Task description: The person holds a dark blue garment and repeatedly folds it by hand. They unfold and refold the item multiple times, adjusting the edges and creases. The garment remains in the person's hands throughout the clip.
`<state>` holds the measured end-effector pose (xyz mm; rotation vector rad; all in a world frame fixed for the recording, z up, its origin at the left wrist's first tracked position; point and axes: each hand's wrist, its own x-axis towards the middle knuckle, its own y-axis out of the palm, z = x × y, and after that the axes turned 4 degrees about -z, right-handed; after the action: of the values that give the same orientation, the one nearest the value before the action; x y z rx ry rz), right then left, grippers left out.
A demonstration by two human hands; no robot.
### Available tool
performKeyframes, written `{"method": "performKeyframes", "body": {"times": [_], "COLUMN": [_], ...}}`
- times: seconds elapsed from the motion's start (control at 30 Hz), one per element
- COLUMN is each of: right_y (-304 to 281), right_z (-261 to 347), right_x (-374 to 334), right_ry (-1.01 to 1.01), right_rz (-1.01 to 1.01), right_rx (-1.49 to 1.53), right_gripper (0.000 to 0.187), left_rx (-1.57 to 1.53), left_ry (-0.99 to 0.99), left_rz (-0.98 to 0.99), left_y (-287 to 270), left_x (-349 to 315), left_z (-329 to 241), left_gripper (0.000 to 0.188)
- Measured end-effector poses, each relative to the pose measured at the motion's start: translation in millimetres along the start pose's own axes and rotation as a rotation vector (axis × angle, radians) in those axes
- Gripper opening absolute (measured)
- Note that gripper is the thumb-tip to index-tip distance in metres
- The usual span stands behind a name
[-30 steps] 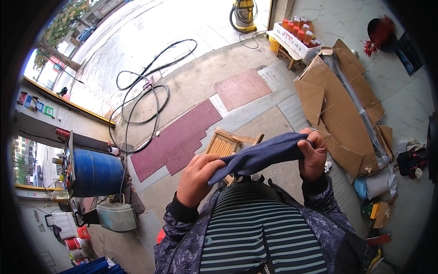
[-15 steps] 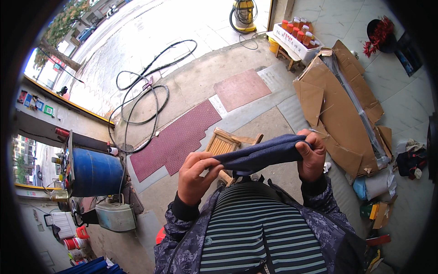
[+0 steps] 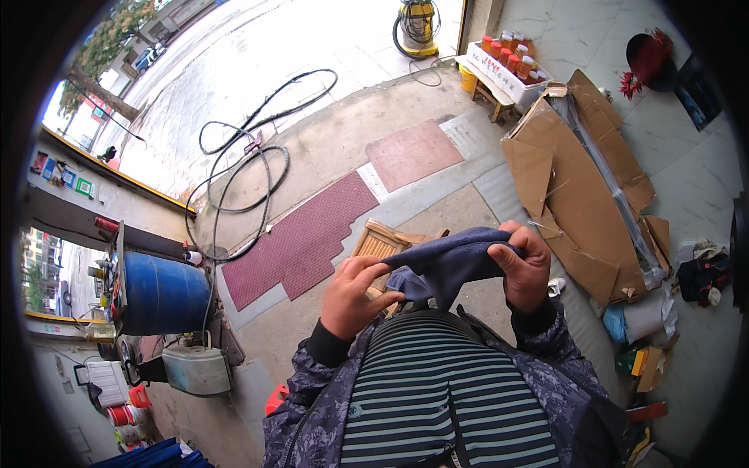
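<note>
A dark blue cloth (image 3: 460, 261) hangs stretched between my hands in front of my striped top, its lower part drooping in loose folds. My left hand (image 3: 349, 300) has its fingers on the cloth's left end, with the thumb a little lower along it. The right end is pinched between the thumb and fingers of my right hand (image 3: 529, 269). Below the cloth stands a small slatted wooden chair (image 3: 374, 243), partly covered by it.
A flattened cardboard box (image 3: 569, 179) lies on the right. Black hose (image 3: 269, 187) loops over the floor beyond dark red mats (image 3: 312, 242). At left stands a blue barrel (image 3: 166, 295) beside a grey tank (image 3: 197, 369). A white crate (image 3: 507, 74) holds several jars.
My hands have drawn closer together, the left moving right and the right slightly left. The cloth, a taut folded strip before, now sags open in the middle.
</note>
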<state>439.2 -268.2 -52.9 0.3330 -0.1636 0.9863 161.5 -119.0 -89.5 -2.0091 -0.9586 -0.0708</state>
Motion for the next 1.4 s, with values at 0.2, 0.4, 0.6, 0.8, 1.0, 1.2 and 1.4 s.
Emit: {"method": "performKeyframes", "body": {"times": [0.2, 0.4, 0.6, 0.8, 1.0, 1.2, 1.4], "right_y": [7.2, 11.7, 10.4, 5.4, -16.8, -28.1, -28.0], "right_z": [3.2, 8.3, 12.2, 10.8, 6.1, 2.6, 4.2], "right_x": [-0.3, -0.6, -2.0, -5.5, -4.0, 2.3, 17.1], "right_ry": [-0.029, -0.022, -0.01, -0.027, -0.092, -0.247, -0.499], "right_rz": [0.058, 0.116, 0.211, 0.093, -0.019, 0.081, 0.228], "right_rx": [-0.021, -0.033, -0.041, -0.071, -0.284, -0.591, -0.911], "right_gripper": [0.032, 0.034, 0.036, 0.036, 0.037, 0.039, 0.036], "left_rx": [0.04, 0.02, 0.013, -0.213, -0.391, -0.638, -0.818], "left_ry": [0.006, 0.019, 0.042, 0.003, -0.113, -0.148, -0.175], "left_rz": [-0.035, -0.057, -0.032, -0.027, -0.151, -0.204, -0.262], "left_y": [31.2, 52.4, 63.9, 63.8, 38.3, 9.1, -27.6], "left_x": [-1.0, 5.6, 16.2, 18.2, 7.9, 7.3, 7.5], "left_z": [12.1, 17.3, 18.0, 26.8, 40.7, 47.9, 48.2], "left_gripper": [0.058, 0.06, 0.053, 0.031, 0.023, 0.029, 0.029]}}
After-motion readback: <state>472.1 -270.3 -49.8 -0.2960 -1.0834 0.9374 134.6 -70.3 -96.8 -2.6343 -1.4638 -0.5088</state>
